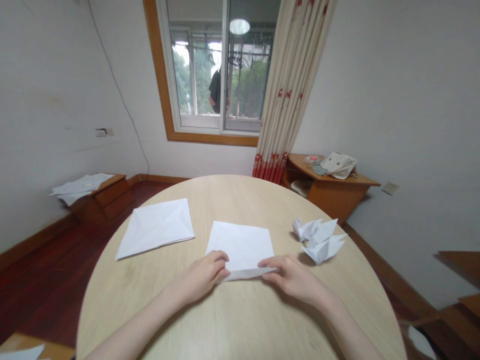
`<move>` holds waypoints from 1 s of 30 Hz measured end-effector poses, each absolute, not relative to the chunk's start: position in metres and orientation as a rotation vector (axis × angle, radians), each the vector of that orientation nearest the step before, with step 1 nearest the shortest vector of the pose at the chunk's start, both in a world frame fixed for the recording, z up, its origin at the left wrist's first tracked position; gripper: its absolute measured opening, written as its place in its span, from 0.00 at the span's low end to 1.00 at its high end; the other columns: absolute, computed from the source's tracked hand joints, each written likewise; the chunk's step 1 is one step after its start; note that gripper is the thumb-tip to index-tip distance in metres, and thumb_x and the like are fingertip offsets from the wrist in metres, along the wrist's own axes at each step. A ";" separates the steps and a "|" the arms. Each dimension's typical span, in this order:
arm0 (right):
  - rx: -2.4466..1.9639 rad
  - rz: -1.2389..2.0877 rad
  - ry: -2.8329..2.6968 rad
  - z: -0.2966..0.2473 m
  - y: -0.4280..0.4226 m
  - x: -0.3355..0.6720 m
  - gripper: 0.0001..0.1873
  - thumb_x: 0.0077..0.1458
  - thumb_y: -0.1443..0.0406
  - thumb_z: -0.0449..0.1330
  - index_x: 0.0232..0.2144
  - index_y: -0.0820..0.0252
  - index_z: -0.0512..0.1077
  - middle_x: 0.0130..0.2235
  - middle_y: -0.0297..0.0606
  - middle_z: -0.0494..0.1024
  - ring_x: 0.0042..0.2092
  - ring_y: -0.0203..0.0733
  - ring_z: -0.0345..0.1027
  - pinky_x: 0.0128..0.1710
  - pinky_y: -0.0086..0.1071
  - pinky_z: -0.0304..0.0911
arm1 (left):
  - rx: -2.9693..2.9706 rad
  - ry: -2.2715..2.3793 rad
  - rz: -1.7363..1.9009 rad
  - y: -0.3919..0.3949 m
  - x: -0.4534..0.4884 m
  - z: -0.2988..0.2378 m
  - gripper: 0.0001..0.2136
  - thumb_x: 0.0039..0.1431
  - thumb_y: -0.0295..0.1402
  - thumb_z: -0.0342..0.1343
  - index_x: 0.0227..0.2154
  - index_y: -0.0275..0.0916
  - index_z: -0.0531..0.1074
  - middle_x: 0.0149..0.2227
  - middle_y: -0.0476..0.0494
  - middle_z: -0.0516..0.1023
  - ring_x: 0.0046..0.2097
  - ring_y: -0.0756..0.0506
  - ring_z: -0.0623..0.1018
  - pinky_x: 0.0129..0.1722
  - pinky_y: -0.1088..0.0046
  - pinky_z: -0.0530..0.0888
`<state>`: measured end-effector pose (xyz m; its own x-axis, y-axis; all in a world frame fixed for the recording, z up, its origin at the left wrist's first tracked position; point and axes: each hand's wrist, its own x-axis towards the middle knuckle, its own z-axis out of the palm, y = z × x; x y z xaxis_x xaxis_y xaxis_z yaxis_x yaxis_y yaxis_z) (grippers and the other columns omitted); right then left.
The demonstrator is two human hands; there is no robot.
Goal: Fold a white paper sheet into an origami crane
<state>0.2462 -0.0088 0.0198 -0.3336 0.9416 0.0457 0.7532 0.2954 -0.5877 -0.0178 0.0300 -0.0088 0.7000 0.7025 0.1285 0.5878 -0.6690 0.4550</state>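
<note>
A white sheet of paper (242, 245) lies in the middle of the round wooden table (240, 320), its near edge folded up into a narrow strip. My left hand (204, 275) pinches the left end of that folded edge, fingers curled. On the right end, my right hand (290, 275) presses the fold down with its fingers pressed together.
A second white sheet with crease lines (155, 227) lies at the table's left. Folded paper figures (318, 240) sit at the right. A low drawer unit with papers (95, 195) stands by the left wall, a wooden side table with a bag (330, 182) under the curtain.
</note>
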 end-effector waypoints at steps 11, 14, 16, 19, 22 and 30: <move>-1.495 0.407 -1.991 0.011 0.000 0.237 0.15 0.61 0.56 0.49 0.31 0.58 0.68 0.34 0.40 0.75 0.36 0.45 0.68 0.37 0.36 0.63 | 2.539 1.048 0.392 0.029 -0.016 -0.003 0.09 0.66 0.29 0.46 0.35 0.37 0.72 0.48 0.42 0.71 0.47 0.44 0.73 0.48 0.68 0.69; -1.474 0.298 -1.924 0.002 0.001 0.231 0.13 0.62 0.56 0.48 0.38 0.58 0.66 0.40 0.42 0.74 0.42 0.47 0.68 0.42 0.39 0.63 | 2.564 1.022 0.430 0.029 -0.013 -0.002 0.10 0.66 0.29 0.46 0.33 0.37 0.72 0.46 0.42 0.73 0.47 0.43 0.73 0.50 0.67 0.69; -1.436 0.234 -1.879 -0.006 0.001 0.227 0.15 0.61 0.57 0.49 0.46 0.58 0.65 0.47 0.45 0.73 0.49 0.50 0.67 0.48 0.42 0.62 | 2.566 1.019 0.438 0.028 -0.011 -0.002 0.10 0.65 0.29 0.46 0.34 0.37 0.72 0.45 0.42 0.73 0.47 0.43 0.73 0.49 0.66 0.69; -1.419 0.182 -1.852 -0.016 0.002 0.221 0.21 0.61 0.57 0.50 0.54 0.58 0.61 0.51 0.46 0.71 0.53 0.51 0.64 0.53 0.45 0.60 | 2.567 1.044 0.436 0.028 -0.010 -0.002 0.10 0.65 0.29 0.46 0.33 0.37 0.72 0.46 0.42 0.73 0.46 0.43 0.73 0.49 0.66 0.70; -1.425 0.115 -1.846 -0.024 0.003 0.217 0.30 0.61 0.56 0.50 0.62 0.57 0.50 0.57 0.48 0.66 0.57 0.52 0.60 0.56 0.48 0.57 | 2.583 1.054 0.459 0.028 -0.010 -0.006 0.10 0.66 0.30 0.46 0.32 0.38 0.72 0.46 0.43 0.73 0.44 0.45 0.74 0.48 0.67 0.70; -1.447 -0.065 -1.864 -0.034 0.005 0.210 0.42 0.61 0.57 0.52 0.66 0.56 0.30 0.64 0.50 0.53 0.63 0.55 0.48 0.60 0.52 0.50 | 2.613 1.170 0.482 0.025 -0.006 -0.018 0.09 0.66 0.33 0.46 0.34 0.38 0.70 0.50 0.43 0.70 0.45 0.44 0.74 0.44 0.67 0.72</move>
